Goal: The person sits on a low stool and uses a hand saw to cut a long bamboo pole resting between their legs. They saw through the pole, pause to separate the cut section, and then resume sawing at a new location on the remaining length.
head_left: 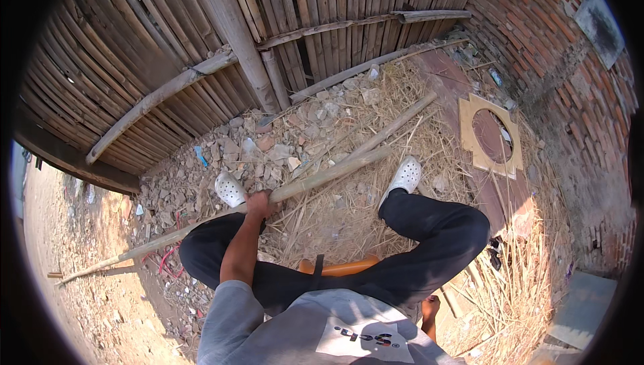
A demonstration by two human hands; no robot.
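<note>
bamboo fence (pixel 168 36) behind, brick wall (pixel 537 36) toward 2 o'clock, ground of rubble and dry straw (pixel 349 204). person seated, legs spread, white clogs planted. long bamboo pole (pixel 322 176) lies across lap area, long axis running 8 o'clock to 2 o'clock, thin end far out at 8. left hand (pixel 258 203) clamped around pole near its middle, just beside left clog (pixel 230 189). right hand (pixel 429 308) low at 5 o'clock, well apart from pole, mostly hidden; cannot tell grip. left hand clearly nearer.
</note>
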